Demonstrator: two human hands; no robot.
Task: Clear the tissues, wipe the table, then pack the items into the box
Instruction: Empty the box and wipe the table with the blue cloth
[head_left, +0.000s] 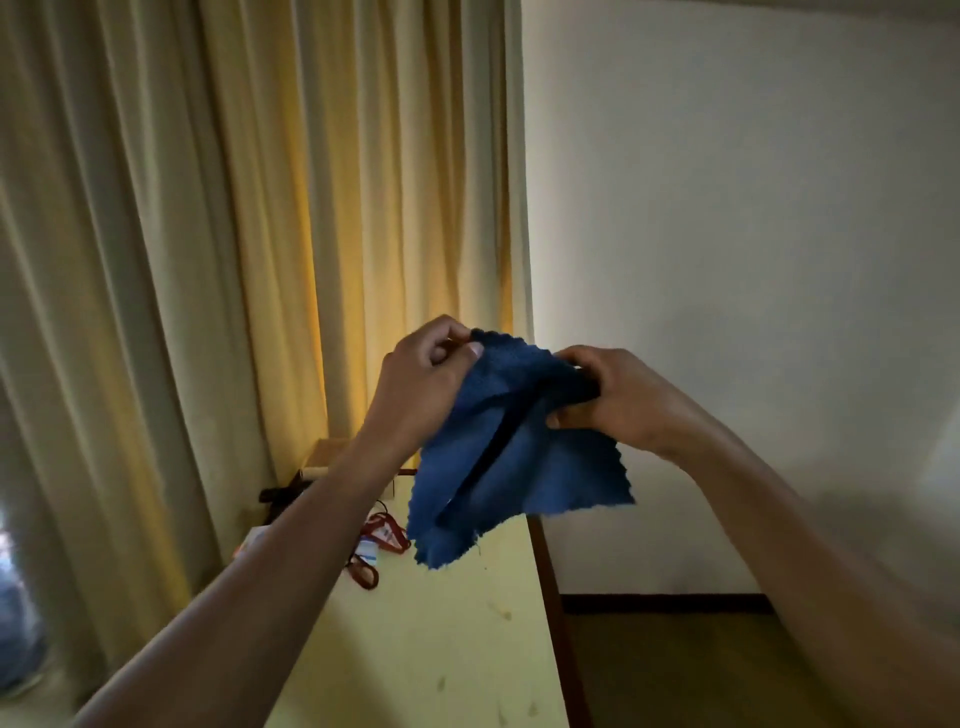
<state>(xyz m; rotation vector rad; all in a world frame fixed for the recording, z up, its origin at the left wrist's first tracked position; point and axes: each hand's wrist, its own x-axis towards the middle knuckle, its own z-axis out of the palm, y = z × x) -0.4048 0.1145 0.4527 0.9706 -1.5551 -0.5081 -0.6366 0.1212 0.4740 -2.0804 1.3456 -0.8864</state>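
The cloth (509, 467) hangs between the left hand (421, 384) and the right hand (608, 400), above the bench (441, 649). Under the left hand a lanyard (387, 535) lies on the bench, with a box (324, 454) beyond it. The curtain (208, 234) is behind the left hand and the wall (727, 208) behind the right.

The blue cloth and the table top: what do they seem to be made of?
The blue cloth looks like soft textile, perhaps microfibre: matte, finely textured, with zigzag-cut edges, and it hangs in limp folds. The table top looks like painted wood or laminate: smooth, pale yellow, slightly marked, with a dark brown edge.
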